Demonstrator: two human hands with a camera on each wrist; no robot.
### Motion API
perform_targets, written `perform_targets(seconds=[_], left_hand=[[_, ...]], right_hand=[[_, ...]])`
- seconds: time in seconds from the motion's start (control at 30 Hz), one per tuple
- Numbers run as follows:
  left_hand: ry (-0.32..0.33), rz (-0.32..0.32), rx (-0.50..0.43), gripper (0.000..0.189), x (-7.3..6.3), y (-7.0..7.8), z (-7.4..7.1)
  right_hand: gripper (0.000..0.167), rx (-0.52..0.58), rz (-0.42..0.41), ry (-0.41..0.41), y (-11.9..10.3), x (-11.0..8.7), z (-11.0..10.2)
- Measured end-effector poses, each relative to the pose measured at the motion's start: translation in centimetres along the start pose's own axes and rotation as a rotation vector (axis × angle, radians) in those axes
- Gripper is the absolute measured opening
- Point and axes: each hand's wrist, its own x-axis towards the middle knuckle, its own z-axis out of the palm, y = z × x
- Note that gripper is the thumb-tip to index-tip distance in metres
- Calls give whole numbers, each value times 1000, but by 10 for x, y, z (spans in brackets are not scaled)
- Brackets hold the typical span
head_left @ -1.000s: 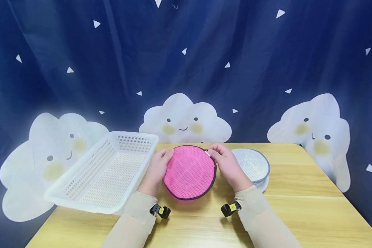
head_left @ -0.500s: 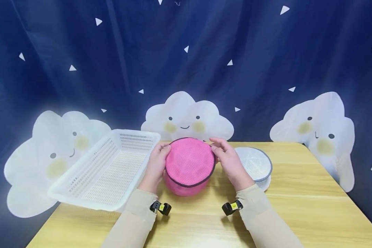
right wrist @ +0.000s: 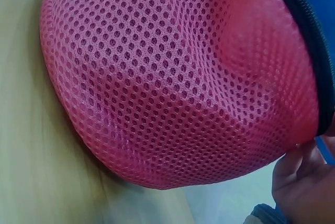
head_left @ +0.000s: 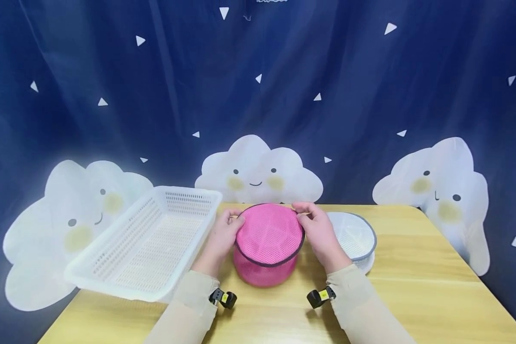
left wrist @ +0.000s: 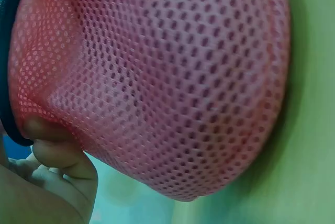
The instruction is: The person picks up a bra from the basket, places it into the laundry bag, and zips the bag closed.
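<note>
A round pink mesh laundry bag (head_left: 270, 234) with a black zipper around its top is in the middle of the table in the head view. Its top is tilted slightly toward me and its side wall stands out below. My left hand (head_left: 220, 239) pinches the left edge at the zipper; in the left wrist view its fingers (left wrist: 70, 158) bend against the mesh just under the black zipper. On the opposite edge my right hand (head_left: 320, 235) grips the bag between thumb and fingers. The right wrist view shows the fingers (right wrist: 289, 170) at the zipper band (right wrist: 314, 56).
A white perforated plastic basket (head_left: 112, 289) stands at the left, close to my left forearm. Behind my right wrist lies a white mesh bag (head_left: 351, 234) with a grey rim. The wooden table (head_left: 430, 286) ends at a blue curtain (head_left: 348, 57) with clouds.
The pink bag has gone from looking nearly flat to showing its full side wall, its top tipping away from me. My right hand has shifted its grip along the right edge.
</note>
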Motion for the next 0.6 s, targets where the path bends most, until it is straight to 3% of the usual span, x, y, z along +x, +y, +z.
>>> perform_targets(seconds=[0.27,0.4,0.6], left_hand=[[-13,20,100,26,0,-12,-2],[-33,19,74,29,-1,-14,-3],[-27,27,85,40,-3,-7,-2]], right_hand=[[32,-71,-25,48,3,-1,9],[31,-96,-29,89,4,-3,9],[22,-166,-105,135,3,-3,9]])
